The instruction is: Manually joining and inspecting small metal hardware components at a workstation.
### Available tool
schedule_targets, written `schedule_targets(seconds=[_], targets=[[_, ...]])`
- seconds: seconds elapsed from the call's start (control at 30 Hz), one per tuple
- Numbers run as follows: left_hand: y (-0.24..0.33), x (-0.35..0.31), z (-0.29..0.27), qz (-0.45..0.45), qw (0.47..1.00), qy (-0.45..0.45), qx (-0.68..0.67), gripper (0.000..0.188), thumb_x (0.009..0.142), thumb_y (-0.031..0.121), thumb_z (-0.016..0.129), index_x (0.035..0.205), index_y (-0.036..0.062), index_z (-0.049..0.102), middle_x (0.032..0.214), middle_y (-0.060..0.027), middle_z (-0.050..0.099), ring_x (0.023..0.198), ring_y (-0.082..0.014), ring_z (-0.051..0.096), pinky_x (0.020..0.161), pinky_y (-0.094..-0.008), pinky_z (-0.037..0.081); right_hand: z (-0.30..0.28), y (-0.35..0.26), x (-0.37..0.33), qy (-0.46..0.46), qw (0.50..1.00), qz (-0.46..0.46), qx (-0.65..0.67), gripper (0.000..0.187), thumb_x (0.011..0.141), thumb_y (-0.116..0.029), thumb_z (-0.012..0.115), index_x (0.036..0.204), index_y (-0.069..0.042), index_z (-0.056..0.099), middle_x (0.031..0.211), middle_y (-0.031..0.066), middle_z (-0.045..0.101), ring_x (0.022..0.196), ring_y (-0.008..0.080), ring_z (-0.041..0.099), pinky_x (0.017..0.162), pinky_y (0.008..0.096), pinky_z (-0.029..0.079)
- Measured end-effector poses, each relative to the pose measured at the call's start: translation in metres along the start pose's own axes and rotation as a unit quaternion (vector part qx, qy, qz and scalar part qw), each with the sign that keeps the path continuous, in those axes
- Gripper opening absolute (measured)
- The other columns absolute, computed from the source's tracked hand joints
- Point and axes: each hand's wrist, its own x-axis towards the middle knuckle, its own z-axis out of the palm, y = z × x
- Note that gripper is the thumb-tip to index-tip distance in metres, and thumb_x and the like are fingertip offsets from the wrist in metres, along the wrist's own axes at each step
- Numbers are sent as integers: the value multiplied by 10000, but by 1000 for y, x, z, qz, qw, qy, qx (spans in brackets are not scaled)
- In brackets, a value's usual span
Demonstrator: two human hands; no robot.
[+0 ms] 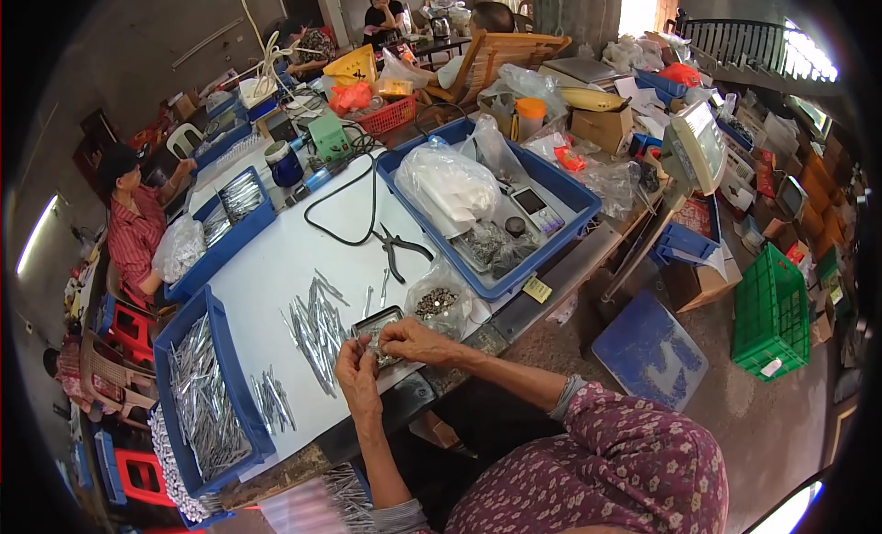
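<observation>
Both hands meet at the near edge of the white-topped table, over a small dark-rimmed tray. My left hand has its fingertips pinched together beside the tray. My right hand is closed too, its fingers bent down over the tray and close to the left fingertips. Whatever they hold is too small to make out. Against the right hand lies a clear plastic bag of small brownish metal pieces. A loose pile of thin silver metal rods lies left of the tray, and black-handled pliers lie beyond it.
A blue tray full of silver rods stands at the left. Another blue tray, holding bags and a handheld device, sits to the right. A black cable loops across the table. A green crate stands on the floor; a person sits far left.
</observation>
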Motion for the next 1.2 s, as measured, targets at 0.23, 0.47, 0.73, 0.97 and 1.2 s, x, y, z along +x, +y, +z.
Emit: schedule_targets(seconds=[0.23,0.47,0.73,0.97,1.2], targets=[[2,-1,2,-5,1000,1,-17,147,817,-2,468,949,-20,531,650,43,422,512,-26,309,452,-177,248,1,9,5,-4,1000,-7,-5,146,783,-135,514,747,5,530,636,-17,467,592,65,408,517,222,341],[0,-1,4,-9,1000,-5,-6,175,847,35,454,990,-30,532,642,47,412,511,-23,300,452,-180,243,-1,9,5,2,1000,-11,-5,145,779,-133,519,753,10,527,632,-20,464,590,64,400,515,221,333],[-5,0,3,-17,1000,-16,-19,205,863,58,439,1017,-40,533,644,41,416,507,-26,301,450,-183,242,-2,13,4,15,1000,-20,2,137,784,-115,512,750,16,533,627,-21,465,585,59,395,502,222,327],[-6,0,6,-11,1000,-22,-14,212,860,56,435,1021,-46,527,633,37,402,491,-30,295,437,-182,238,-4,12,2,26,999,-23,7,145,787,-113,514,736,22,534,613,-19,467,573,60,399,498,221,331],[-8,-1,6,-18,999,-22,-17,212,858,56,438,1024,-45,524,628,38,401,488,-29,294,436,-178,239,-5,13,1,29,999,-30,8,148,785,-112,517,736,26,539,617,-15,477,574,59,405,496,220,335]])
